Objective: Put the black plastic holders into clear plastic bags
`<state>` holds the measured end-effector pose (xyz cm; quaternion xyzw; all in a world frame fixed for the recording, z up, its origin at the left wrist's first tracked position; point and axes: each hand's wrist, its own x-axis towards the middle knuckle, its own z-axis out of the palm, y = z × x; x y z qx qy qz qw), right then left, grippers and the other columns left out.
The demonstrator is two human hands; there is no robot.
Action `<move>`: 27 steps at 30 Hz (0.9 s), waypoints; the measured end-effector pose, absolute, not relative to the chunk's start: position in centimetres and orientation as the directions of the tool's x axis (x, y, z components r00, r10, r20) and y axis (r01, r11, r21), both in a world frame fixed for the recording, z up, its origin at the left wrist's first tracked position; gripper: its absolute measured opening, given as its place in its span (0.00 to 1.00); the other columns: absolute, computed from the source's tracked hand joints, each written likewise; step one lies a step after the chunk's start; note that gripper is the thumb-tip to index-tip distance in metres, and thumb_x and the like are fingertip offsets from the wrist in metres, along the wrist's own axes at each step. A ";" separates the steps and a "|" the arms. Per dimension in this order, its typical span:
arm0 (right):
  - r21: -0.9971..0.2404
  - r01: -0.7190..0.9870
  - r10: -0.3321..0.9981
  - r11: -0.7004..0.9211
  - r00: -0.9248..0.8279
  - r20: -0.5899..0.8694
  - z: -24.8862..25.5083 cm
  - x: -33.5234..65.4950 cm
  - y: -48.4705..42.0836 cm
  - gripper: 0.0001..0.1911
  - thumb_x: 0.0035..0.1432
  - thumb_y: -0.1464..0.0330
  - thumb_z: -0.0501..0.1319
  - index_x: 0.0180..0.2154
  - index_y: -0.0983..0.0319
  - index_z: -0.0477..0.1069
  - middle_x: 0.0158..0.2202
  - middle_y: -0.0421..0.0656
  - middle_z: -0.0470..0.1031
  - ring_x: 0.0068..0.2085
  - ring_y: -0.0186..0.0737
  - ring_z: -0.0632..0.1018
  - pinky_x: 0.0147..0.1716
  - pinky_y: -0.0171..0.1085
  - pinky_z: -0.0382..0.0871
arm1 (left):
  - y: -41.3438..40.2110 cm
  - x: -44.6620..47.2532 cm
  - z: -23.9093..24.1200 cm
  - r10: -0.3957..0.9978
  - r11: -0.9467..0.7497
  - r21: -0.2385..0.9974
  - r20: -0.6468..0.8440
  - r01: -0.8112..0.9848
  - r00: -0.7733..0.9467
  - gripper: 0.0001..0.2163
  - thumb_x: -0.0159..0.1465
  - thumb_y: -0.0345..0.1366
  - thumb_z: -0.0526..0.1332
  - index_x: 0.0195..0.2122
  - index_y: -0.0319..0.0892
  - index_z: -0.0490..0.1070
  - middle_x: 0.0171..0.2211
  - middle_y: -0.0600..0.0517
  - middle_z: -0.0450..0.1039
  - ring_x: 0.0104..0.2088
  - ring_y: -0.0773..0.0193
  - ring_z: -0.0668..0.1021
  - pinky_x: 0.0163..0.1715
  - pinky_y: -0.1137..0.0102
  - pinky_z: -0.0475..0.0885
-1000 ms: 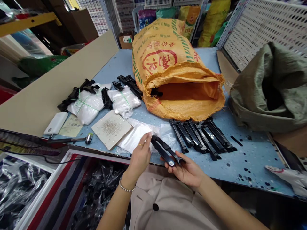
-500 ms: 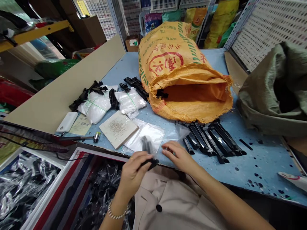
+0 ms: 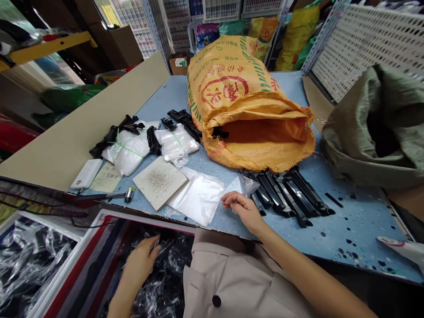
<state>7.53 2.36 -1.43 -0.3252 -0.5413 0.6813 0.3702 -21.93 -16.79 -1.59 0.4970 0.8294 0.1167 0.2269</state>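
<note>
The left hand [image 3: 141,260], loosely open, is at the wrapped parts [image 3: 165,287] in a striped bin [image 3: 96,260], below the near edge of the surface [image 3: 361,216]. The right hand [image 3: 243,211] half-curls near that edge; I cannot tell whether it grips anything. Beside it, black strips [image 3: 300,194] point lengthwise from the orange sack [image 3: 232,70] toward the near right corner.
</note>
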 end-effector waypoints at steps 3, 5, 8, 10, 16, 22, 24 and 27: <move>-0.920 -0.296 0.888 -0.258 -0.447 -0.106 -0.7 7.7 2.0 0.03 0.51 0.71 0.59 0.26 0.59 0.69 0.35 0.40 0.73 0.34 0.36 0.75 0.36 0.38 0.70 | -10.3 -15.6 -0.8 0.983 0.160 0.643 -0.031 0.749 -0.184 0.10 0.64 0.36 0.53 0.38 0.44 0.74 0.37 0.47 0.77 0.39 0.58 0.78 0.43 0.63 0.73; -0.890 -0.358 0.900 -0.284 -0.420 -0.119 -0.3 7.8 1.8 0.04 0.50 0.71 0.60 0.24 0.60 0.68 0.34 0.40 0.72 0.33 0.35 0.74 0.33 0.36 0.69 | -5.4 -10.9 -0.4 0.978 0.026 0.630 0.146 0.776 -0.152 0.09 0.64 0.32 0.54 0.39 0.41 0.73 0.38 0.45 0.74 0.40 0.57 0.76 0.44 0.61 0.72; -0.886 -0.373 0.913 -0.276 -0.388 -0.121 0.3 8.7 1.5 0.05 0.50 0.70 0.61 0.24 0.60 0.67 0.33 0.40 0.72 0.32 0.35 0.74 0.32 0.36 0.70 | -0.2 -5.4 -0.4 0.974 -0.025 0.469 0.210 0.883 -0.084 0.03 0.59 0.32 0.61 0.34 0.39 0.72 0.40 0.41 0.71 0.42 0.50 0.72 0.41 0.56 0.70; -0.926 -0.313 0.932 -0.211 -0.350 -0.094 0.5 9.8 1.6 0.05 0.52 0.69 0.60 0.25 0.59 0.67 0.34 0.41 0.72 0.32 0.36 0.74 0.33 0.38 0.71 | 1.2 -4.1 -0.2 0.983 -0.085 0.431 0.181 0.898 0.007 0.01 0.59 0.31 0.61 0.31 0.40 0.71 0.39 0.42 0.70 0.41 0.51 0.71 0.38 0.57 0.69; -0.925 0.205 0.807 0.320 -0.571 0.153 -0.4 10.9 1.8 0.20 0.57 0.76 0.52 0.49 0.56 0.72 0.54 0.47 0.71 0.56 0.46 0.69 0.58 0.52 0.60 | -1.2 -12.3 1.7 0.938 -0.029 0.499 0.313 0.866 -0.149 0.04 0.59 0.29 0.59 0.27 0.42 0.67 0.37 0.45 0.69 0.42 0.53 0.70 0.44 0.57 0.68; -0.766 0.342 0.635 0.544 -0.764 0.110 -1.8 6.9 0.5 0.28 0.52 0.82 0.49 0.54 0.65 0.68 0.61 0.53 0.64 0.64 0.50 0.60 0.62 0.54 0.54 | -2.3 -14.2 1.0 0.877 0.127 0.468 0.360 0.875 -0.320 0.09 0.59 0.25 0.55 0.39 0.39 0.69 0.42 0.41 0.66 0.44 0.51 0.72 0.45 0.54 0.68; -0.787 0.324 0.618 0.525 -0.781 0.090 -1.2 7.0 0.3 0.26 0.51 0.82 0.49 0.50 0.63 0.72 0.57 0.52 0.68 0.61 0.50 0.64 0.60 0.52 0.58 | -1.6 -11.4 -0.2 0.928 0.055 0.580 0.271 0.813 -0.256 0.06 0.61 0.31 0.58 0.39 0.40 0.68 0.39 0.45 0.66 0.40 0.56 0.73 0.42 0.58 0.70; -0.869 0.293 0.635 0.398 -0.772 0.030 0.2 8.9 0.5 0.22 0.53 0.80 0.50 0.43 0.58 0.74 0.47 0.47 0.76 0.51 0.46 0.73 0.52 0.48 0.67 | -0.5 -8.6 -1.5 0.956 0.064 0.720 0.154 0.691 -0.249 0.05 0.59 0.35 0.62 0.31 0.41 0.67 0.33 0.48 0.67 0.39 0.55 0.72 0.44 0.56 0.68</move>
